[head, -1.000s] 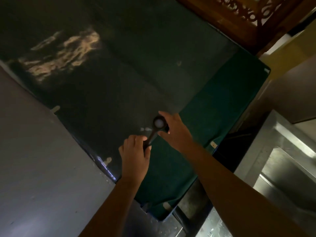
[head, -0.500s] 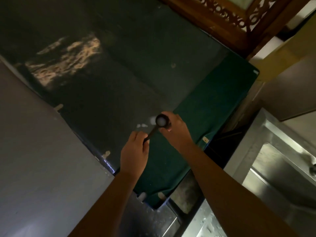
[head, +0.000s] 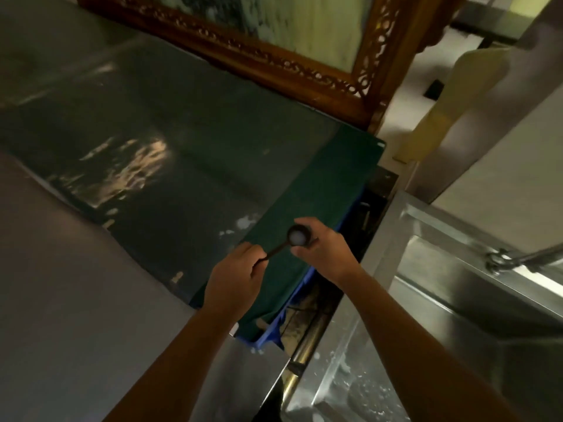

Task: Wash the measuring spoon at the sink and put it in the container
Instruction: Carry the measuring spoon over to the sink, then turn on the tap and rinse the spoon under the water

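Observation:
A dark measuring spoon [head: 295,238] with some white residue in its round bowl is held in both hands above a green cloth [head: 316,214]. My left hand [head: 236,283] grips the thin handle's end. My right hand [head: 324,249] cups the bowl from the right side. The steel sink [head: 451,269] lies to the right, with a faucet pipe [head: 518,258] reaching over its basin. No container is visible.
A dark glossy counter [head: 152,184] spreads to the left, bordered by a grey steel surface [head: 61,300]. A carved wooden frame [head: 304,68] stands behind it. A blue crate edge [head: 268,333] shows under the cloth, with a dark gap before the sink.
The view has swung right and up, so more of the sink, its faucet and the wooden frame show. Both hands kept hold of the spoon and shifted a little towards the sink.

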The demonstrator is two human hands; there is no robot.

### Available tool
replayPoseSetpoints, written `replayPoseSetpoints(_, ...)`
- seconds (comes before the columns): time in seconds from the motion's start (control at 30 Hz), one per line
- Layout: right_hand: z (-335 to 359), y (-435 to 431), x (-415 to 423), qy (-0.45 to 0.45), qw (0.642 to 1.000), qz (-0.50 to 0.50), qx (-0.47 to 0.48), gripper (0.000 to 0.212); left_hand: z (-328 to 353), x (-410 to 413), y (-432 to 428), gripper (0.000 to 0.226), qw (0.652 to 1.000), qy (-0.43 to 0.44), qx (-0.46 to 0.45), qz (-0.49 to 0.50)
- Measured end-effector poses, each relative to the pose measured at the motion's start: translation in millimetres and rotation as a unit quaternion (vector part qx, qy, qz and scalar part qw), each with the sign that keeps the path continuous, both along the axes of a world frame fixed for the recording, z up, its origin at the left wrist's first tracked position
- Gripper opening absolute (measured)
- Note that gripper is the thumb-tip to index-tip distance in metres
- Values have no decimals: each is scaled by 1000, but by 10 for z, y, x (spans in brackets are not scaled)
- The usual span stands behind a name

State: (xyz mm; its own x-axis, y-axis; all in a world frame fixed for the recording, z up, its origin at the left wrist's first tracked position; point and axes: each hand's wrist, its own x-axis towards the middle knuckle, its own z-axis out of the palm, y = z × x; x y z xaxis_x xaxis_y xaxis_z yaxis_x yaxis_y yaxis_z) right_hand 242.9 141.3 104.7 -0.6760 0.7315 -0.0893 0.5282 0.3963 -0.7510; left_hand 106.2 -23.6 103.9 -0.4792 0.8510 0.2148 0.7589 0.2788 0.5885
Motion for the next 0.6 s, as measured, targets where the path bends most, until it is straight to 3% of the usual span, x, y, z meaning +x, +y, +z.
replayPoseSetpoints(0.6, 958, -1191, 3291, 61, 981, -151, 106, 33, 885, 2517, -372, 12, 974, -49, 100, -200)
